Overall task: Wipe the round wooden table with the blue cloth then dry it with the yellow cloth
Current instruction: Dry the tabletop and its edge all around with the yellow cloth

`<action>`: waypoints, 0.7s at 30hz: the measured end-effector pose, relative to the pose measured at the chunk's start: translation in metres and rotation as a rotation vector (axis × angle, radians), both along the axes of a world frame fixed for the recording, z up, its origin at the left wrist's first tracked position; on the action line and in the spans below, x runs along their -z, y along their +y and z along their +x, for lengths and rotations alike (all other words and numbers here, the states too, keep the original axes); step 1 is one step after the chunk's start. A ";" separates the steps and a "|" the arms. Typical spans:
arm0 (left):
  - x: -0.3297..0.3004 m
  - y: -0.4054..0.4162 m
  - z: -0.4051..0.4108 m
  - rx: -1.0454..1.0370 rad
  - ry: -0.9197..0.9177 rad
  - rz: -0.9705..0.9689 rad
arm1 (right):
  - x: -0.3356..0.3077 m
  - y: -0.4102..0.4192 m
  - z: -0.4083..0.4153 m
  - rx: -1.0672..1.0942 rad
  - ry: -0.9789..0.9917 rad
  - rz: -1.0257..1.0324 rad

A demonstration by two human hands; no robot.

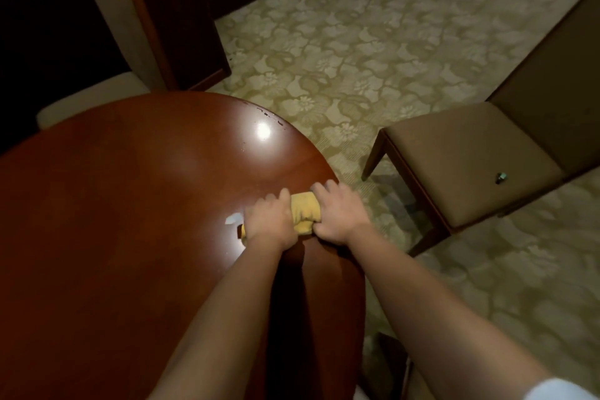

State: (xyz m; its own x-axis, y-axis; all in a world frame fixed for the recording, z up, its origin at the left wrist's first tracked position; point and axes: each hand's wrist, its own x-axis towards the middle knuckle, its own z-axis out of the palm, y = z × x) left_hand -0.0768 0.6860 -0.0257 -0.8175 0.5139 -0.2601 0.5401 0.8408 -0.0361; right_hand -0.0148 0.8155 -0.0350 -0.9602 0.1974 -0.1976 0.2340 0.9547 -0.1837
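Observation:
The round wooden table (pixel 130 204) fills the lower left of the head view, its glossy reddish top catching two light glares. A bunched yellow cloth (pixel 305 211) lies on the table near its right edge. My left hand (pixel 269 221) grips the cloth's left part, fingers curled over it. My right hand (pixel 337 211) grips its right part, close to the table rim. Only the middle of the cloth and a small corner at the left show between and beside my hands. No blue cloth is in view.
A tan upholstered chair (pixel 470 166) stands right of the table with a small dark object (pixel 501 177) on its seat. A cream-padded chair (pixel 107 26) stands behind the table at the upper left, beside dark furniture. Patterned carpet (pixel 357 42) covers the floor.

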 end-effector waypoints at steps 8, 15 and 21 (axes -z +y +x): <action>-0.004 -0.058 0.094 0.074 -0.066 -0.033 | -0.007 -0.064 0.104 0.081 -0.072 -0.029; -0.003 -0.072 0.111 0.125 -0.054 -0.034 | -0.005 -0.082 0.130 0.125 -0.035 -0.010; 0.006 -0.055 0.090 0.033 -0.080 0.015 | 0.005 -0.052 0.099 -0.024 -0.013 -0.026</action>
State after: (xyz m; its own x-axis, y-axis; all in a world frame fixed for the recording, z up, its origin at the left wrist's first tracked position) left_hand 0.0132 0.6311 -0.0320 -0.7771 0.5443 -0.3159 0.5680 0.8228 0.0202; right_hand 0.0838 0.7636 -0.0398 -0.9618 0.1692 -0.2153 0.2141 0.9549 -0.2059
